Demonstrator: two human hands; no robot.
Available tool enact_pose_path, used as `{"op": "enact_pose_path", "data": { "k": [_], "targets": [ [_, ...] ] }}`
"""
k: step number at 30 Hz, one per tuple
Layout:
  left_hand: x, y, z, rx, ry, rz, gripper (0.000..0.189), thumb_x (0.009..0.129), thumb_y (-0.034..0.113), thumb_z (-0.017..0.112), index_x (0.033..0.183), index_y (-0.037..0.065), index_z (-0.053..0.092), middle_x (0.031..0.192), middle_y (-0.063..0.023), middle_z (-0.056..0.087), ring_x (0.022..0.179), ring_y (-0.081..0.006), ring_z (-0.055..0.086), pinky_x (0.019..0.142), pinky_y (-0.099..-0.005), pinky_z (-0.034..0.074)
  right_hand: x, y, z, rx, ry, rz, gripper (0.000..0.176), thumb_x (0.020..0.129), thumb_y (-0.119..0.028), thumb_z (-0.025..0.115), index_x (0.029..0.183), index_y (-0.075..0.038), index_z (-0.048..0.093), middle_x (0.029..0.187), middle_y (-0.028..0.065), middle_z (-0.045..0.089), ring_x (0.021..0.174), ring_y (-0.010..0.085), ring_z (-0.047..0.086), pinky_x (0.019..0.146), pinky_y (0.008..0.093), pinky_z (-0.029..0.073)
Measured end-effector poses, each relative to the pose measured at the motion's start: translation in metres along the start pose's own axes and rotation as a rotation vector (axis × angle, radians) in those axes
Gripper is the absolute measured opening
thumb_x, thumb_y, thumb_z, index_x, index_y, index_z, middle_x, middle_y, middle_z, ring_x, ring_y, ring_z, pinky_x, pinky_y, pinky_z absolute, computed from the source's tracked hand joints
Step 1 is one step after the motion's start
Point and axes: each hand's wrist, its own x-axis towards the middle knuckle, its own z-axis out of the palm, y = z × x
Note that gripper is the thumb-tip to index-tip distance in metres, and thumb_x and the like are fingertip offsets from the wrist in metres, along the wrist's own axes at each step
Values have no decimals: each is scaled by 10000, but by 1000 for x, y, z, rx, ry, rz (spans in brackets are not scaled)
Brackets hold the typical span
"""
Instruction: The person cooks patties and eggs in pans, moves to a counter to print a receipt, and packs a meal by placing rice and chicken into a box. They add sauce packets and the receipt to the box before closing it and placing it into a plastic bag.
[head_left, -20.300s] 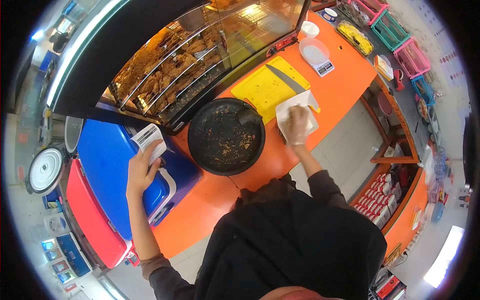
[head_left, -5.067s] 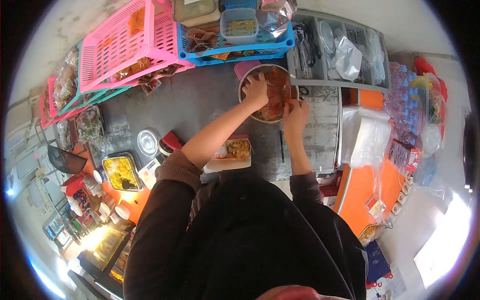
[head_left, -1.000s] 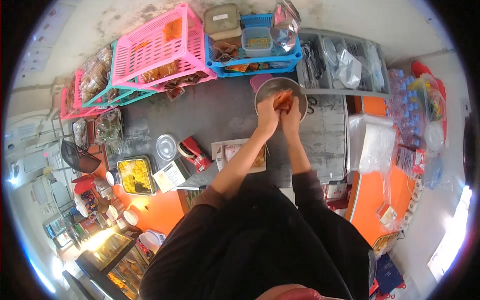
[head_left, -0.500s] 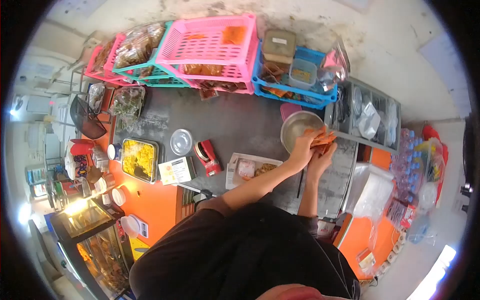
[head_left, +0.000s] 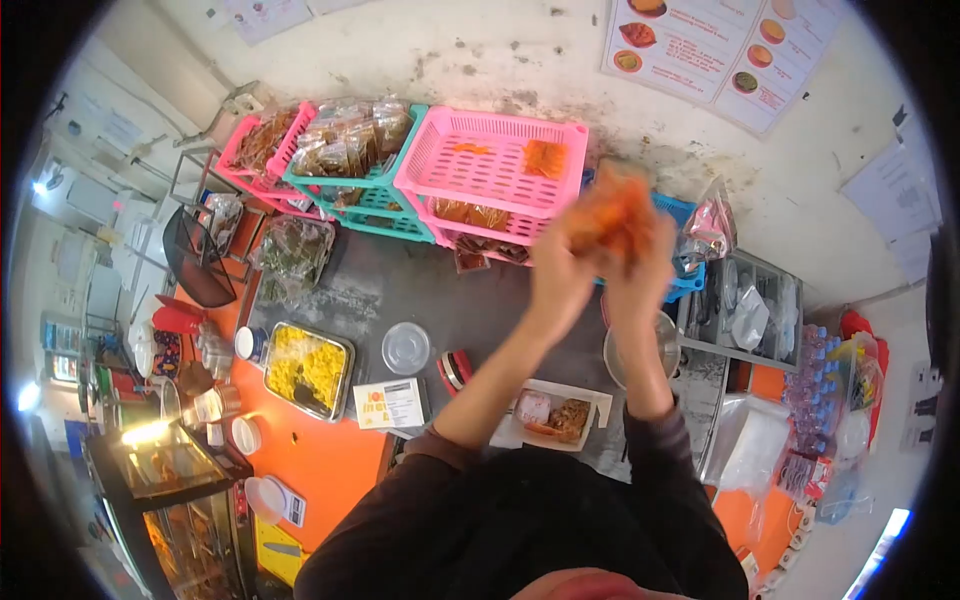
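Observation:
Raised over the back of the counter, my left hand (head_left: 561,280) and my right hand (head_left: 643,280) are closed together around a bunch of orange packets (head_left: 615,215), blurred by motion. Similar orange packets (head_left: 545,158) lie in the top pink basket (head_left: 440,150), just left of my hands. Behind the bunch, the blue basket (head_left: 678,210) is partly covered. My right forearm crosses in front of the metal bowl (head_left: 668,345). Nearer my body, an open paper box (head_left: 597,405) holds a white wrapped lump and brown food.
Teal baskets (head_left: 400,160) with bagged goods stand left of the pink ones. A tray of yellow food (head_left: 305,368), a clear round lid (head_left: 406,348), a printed card box (head_left: 390,404) and a red tape dispenser (head_left: 455,370) occupy the counter. A grey cutlery tray (head_left: 745,300) is at right.
Both hands have lifted the orange packets from over the metal bowl up and back toward the baskets. The camera view has tilted upward, showing more wall.

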Motion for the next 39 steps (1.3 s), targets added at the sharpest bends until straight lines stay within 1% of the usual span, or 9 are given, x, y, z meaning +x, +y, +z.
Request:
{"op": "enact_pose_path", "data": {
  "k": [4, 11, 16, 21, 26, 28, 36, 38, 39],
  "targets": [
    [68, -17, -73, -43, 246, 70, 398, 836, -106, 550, 1224, -19, 528, 1148, -88, 615, 1013, -145, 617, 781, -222, 518, 57, 19, 96, -2, -265, 8, 396, 782, 12, 549, 1165, -53, 472, 809, 243, 581, 729, 419, 593, 611, 456, 484],
    [117, -86, -139, -291, 515, 22, 504, 829, -153, 492, 1306, -7, 417, 1235, -124, 541, 1086, -210, 592, 887, -311, 513, 82, 71, 201, -72, -582, -64, 526, 800, -64, 533, 1316, -58, 435, 896, 273, 613, 834, 439, 607, 713, 493, 491],
    [130, -70, -194, -362, 375, -124, 472, 853, -66, 493, 1309, 44, 433, 1157, -59, 572, 925, -173, 611, 721, -274, 510, 84, 69, 242, -13, -572, -173, 445, 833, -96, 539, 1266, -37, 456, 946, 268, 600, 926, 421, 592, 778, 468, 486],
    [119, -36, -240, -125, 47, -416, 459, 909, 103, 537, 1335, 5, 398, 1227, -105, 529, 1104, -199, 536, 910, -359, 442, 41, 111, 263, -239, -549, -264, 416, 852, -153, 581, 1225, -14, 458, 997, 228, 597, 1029, 370, 569, 855, 449, 468],
    [123, -39, -221, 365, 122, -297, 657, 943, 246, 537, 1415, -93, 232, 1474, -251, 282, 1389, -326, 263, 1112, -427, 244, 53, 116, 229, 122, -805, -118, 303, 865, -150, 588, 1116, 19, 560, 1092, 195, 600, 1030, 354, 565, 876, 432, 463],
    [137, -74, -220, 1032, -119, -67, 777, 946, 379, 502, 1420, -133, 159, 1503, -333, 107, 1415, -446, 74, 1141, -511, 94, 52, 123, 212, 113, -787, -55, 277, 877, -135, 580, 1105, 24, 576, 1095, 174, 611, 1022, 324, 582, 873, 400, 470],
    [189, -164, -228, 1591, -402, 180, 786, 911, 548, 417, 1317, -124, 374, 1304, -375, 421, 1235, -553, 363, 1038, -663, 207, -22, 14, -36, 427, -524, 469, 227, 959, -64, 498, 1155, 3, 590, 1086, 79, 640, 1031, 169, 600, 904, 302, 471],
    [172, -86, -197, 1551, -443, 103, 570, 918, 443, 484, 1217, -42, 493, 1145, -243, 574, 1114, -394, 521, 980, -538, 362, -72, -15, -111, 282, -377, 476, 226, 966, -105, 501, 1147, -19, 605, 1046, 78, 649, 998, 157, 615, 838, 297, 487],
    [146, -63, -201, 1527, -459, 391, 474, 935, 326, 498, 1277, -2, 482, 1226, -220, 557, 1161, -323, 530, 1012, -448, 379, -104, -31, -144, 204, -266, 564, 241, 973, -133, 488, 1155, -15, 595, 1025, 79, 641, 970, 153, 611, 818, 280, 488]
  ]
}}
